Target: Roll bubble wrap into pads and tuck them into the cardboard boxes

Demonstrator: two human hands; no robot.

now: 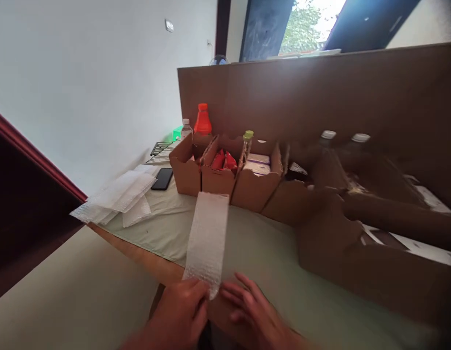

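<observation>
A long, narrow bubble wrap bag lies on the cloth-covered table, its near end reaching the front edge. My left hand is closed on the left side of that near end, fingers pinching the bubble wrap. Just right of the same end is my right hand, its fingers apart and slightly blurred. No object shows in my right hand, and its fingertips come close to the bag's edge. What the far end of the bag holds, if anything, I cannot make out.
More bubble wrap bags lie at the left, beside a black phone. Behind stand open cardboard bins with red packets and white boxes. Bottles, including a red one, stand behind. Larger cardboard bins line the right.
</observation>
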